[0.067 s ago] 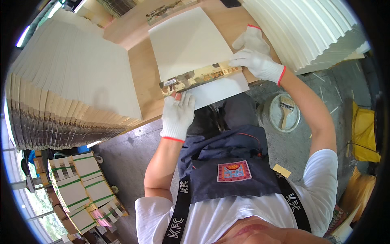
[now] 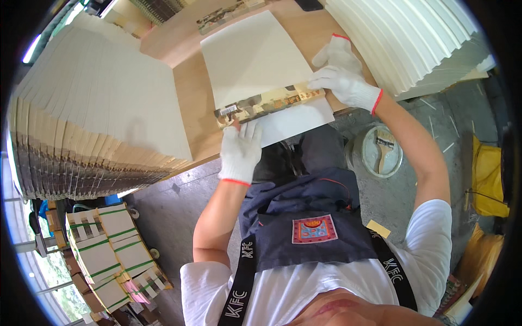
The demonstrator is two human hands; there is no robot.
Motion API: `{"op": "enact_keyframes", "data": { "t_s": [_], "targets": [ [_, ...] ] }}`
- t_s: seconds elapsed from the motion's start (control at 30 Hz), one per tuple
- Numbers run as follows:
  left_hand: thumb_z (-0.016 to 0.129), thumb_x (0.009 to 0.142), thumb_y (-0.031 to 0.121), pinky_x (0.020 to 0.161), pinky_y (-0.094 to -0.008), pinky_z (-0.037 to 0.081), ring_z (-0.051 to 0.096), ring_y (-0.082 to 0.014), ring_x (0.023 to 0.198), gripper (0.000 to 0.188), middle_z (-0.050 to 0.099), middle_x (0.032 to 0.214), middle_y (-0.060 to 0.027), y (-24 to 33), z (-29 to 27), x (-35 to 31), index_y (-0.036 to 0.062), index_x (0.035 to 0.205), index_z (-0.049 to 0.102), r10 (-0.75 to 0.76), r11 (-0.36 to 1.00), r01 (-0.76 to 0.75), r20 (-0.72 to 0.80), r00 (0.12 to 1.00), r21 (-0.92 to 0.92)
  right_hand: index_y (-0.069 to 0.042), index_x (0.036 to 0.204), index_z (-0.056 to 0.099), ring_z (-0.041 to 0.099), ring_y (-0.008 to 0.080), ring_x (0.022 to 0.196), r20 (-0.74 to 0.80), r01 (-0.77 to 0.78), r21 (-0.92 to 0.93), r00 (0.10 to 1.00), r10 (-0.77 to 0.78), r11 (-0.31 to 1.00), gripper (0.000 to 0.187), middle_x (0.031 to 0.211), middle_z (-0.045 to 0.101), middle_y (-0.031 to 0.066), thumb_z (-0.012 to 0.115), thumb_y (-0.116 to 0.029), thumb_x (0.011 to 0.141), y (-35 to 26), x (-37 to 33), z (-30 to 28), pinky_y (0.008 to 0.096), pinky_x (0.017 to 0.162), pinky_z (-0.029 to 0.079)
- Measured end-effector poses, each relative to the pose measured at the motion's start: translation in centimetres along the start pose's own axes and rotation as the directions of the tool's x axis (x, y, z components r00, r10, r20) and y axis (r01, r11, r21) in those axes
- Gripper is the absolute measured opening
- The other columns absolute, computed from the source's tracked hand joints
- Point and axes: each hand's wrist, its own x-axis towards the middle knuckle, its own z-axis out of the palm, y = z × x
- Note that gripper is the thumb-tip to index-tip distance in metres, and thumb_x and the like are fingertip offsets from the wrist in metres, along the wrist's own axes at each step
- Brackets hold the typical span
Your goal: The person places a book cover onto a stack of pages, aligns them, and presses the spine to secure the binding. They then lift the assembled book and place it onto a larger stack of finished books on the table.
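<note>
A strip with a tan and brown camouflage-like print (image 2: 263,106) and a barcode at its left end lies aslant near the table's front edge. Beyond it spreads a large white sheet (image 2: 253,60); a smaller white panel (image 2: 296,120) shows on the near side, over the edge. My left hand (image 2: 242,146), in a white knitted glove with a bare fingertip showing, rests its extended fingers at the strip's lower left. My gloved right hand (image 2: 345,86) lays outstretched fingers on the strip's right end. Their undersides are hidden. Beside that hand lies an off-hand white glove (image 2: 342,54).
Tall stacks of white panels stand at the left (image 2: 103,92) and right (image 2: 405,43) of the wooden table (image 2: 190,108). A phone (image 2: 309,4) and another printed strip (image 2: 228,15) lie farther back. On the floor are a bucket (image 2: 401,157) with a brush (image 2: 384,146) and strapped bundles (image 2: 117,244).
My left hand has shifted very slightly to the right along the strip's near edge. The right hand stays at the strip's right end.
</note>
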Motion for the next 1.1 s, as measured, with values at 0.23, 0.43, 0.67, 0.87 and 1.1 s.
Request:
{"op": "enact_keyframes", "data": {
  "t_s": [0.23,0.43,0.67,0.87,1.1],
  "targets": [
    [0.057,0.092,0.007,0.104,-0.0567,0.051,0.057,-0.0322,0.118,0.018,0.058,0.119,-0.0129,0.7,1.3,4.4,0.0042,0.109,0.052,0.046,0.994,-0.05,-0.036,0.998,-0.095,-0.012,0.125,0.06,0.067,0.0221,0.078,0.274,-0.835,0.358,0.522,0.808,0.417,0.051,0.107,0.066,0.0082,0.052,-0.053,0.095,-4.5,7.0,-6.0,0.0362,0.06,0.053],
    [0.054,0.095,0.011,0.102,-0.0523,0.056,0.062,-0.0348,0.115,0.016,0.059,0.12,-0.0156,3.4,3.4,3.1,0.0007,0.107,0.052,0.012,1.0,-0.01,-0.096,0.995,0.026,-0.005,0.135,0.054,0.068,0.0206,0.1,0.606,-0.679,0.722,0.527,0.596,-0.134,0.06,0.117,0.067,0.0085,0.052,-0.053,0.099,1.4,10.4,-2.5,0.0347,0.078,0.057],
    [0.058,0.096,0.016,0.093,-0.0473,0.059,0.062,-0.0306,0.109,0.018,0.059,0.115,-0.0105,7.6,3.4,0.3,0.0076,0.111,0.055,0.094,0.961,-0.092,0.005,0.996,0.26,-0.002,0.132,0.056,0.067,0.0195,0.107,0.348,-0.284,0.937,0.754,0.558,-0.201,0.043,0.122,0.067,0.009,0.062,-0.027,0.098,-2.3,10.8,0.0,0.0331,0.09,0.056],
    [0.061,0.097,0.015,0.078,-0.0452,0.062,0.068,-0.0232,0.092,0.023,0.064,0.11,-0.0057,10.5,7.1,-10.0,0.0116,0.12,0.057,0.359,0.793,-0.522,0.452,0.817,0.313,-0.002,0.135,0.054,0.065,0.0158,0.11,-0.088,-0.069,0.976,0.743,0.664,0.207,0.04,0.122,0.065,0.0076,0.057,-0.021,0.101,-9.8,11.7,-7.3,0.0311,0.092,0.054],
    [0.053,0.1,0.014,0.075,-0.0326,0.062,0.071,-0.0245,0.089,0.028,0.066,0.114,-0.0134,27.1,11.2,-21.0,0.0023,0.124,0.06,0.583,0.217,-0.956,0.759,0.29,0.199,-0.004,0.135,0.056,0.064,0.0186,0.104,-0.369,0.391,0.92,0.896,0.246,-0.042,0.038,0.124,0.065,0.008,0.046,-0.028,0.107,-13.9,26.1,-18.7,0.0312,0.088,0.053]
  ]
}}
